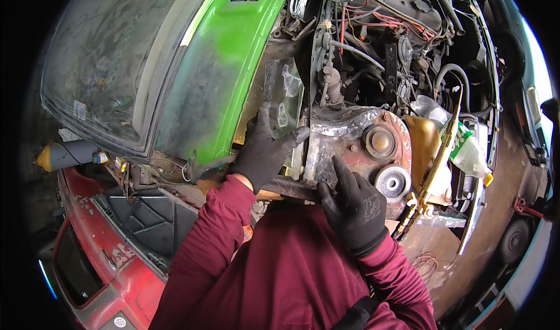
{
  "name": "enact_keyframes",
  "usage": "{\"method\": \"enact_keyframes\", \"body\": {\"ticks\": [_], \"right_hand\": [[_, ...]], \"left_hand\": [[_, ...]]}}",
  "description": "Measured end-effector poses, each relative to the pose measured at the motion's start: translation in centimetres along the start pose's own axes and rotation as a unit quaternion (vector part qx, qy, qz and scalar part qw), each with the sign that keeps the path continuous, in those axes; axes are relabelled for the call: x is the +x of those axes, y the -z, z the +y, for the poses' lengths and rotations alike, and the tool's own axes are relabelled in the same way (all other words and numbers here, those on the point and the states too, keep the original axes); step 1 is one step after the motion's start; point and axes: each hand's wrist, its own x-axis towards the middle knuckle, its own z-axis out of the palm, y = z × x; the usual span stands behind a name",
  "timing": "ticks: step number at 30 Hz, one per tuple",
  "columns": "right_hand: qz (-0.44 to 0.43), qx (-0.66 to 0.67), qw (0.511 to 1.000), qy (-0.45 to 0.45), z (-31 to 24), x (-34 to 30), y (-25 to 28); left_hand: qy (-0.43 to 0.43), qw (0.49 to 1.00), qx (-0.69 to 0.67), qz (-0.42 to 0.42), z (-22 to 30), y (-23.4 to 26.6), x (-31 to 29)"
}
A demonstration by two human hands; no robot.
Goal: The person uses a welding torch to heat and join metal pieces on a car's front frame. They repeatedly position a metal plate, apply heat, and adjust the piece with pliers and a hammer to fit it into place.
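My left hand (265,149), in a black glove, is over the gap between the green body panel (224,56) and the engine bay. Its fingers are spread. Just beyond the fingertips is a shiny, see-through-looking flat sheet (284,91); whether they touch it I cannot tell. My right hand (354,207), gloved alike, is at the near edge of a worn metal panel (332,137) with bare silver and reddish patches. Its index finger and thumb are stretched apart, with nothing seen between them. Right of these fingers sit a rusty round cap (379,142) and a grey ridged ring (392,183).
A brass torch (446,146) lies slantwise at the right, beside a tan container (423,146) and a green-and-white bag (465,146). Engine parts and red wires (402,23) fill the far side. A windshield (111,56) is left; a red vehicle (111,260) stands lower left.
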Motion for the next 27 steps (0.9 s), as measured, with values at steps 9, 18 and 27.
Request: {"method": "enact_keyframes", "body": {"ticks": [9, 18, 27], "right_hand": [[0.026, 0.164, 0.983, -0.076, 2.5, 0.6, -0.9], [0.009, 0.207, 0.977, -0.058, 3.3, 1.0, -1.0], [0.008, 0.225, 0.972, -0.066, 3.9, 0.9, -1.2]], "left_hand": [[-0.174, 0.925, 0.316, -0.116, -2.2, 0.3, -0.1], [-0.203, 0.949, 0.214, -0.114, -3.8, 0.5, 0.6], [-0.044, 0.936, 0.306, -0.171, -0.4, 1.1, 1.4]]}}
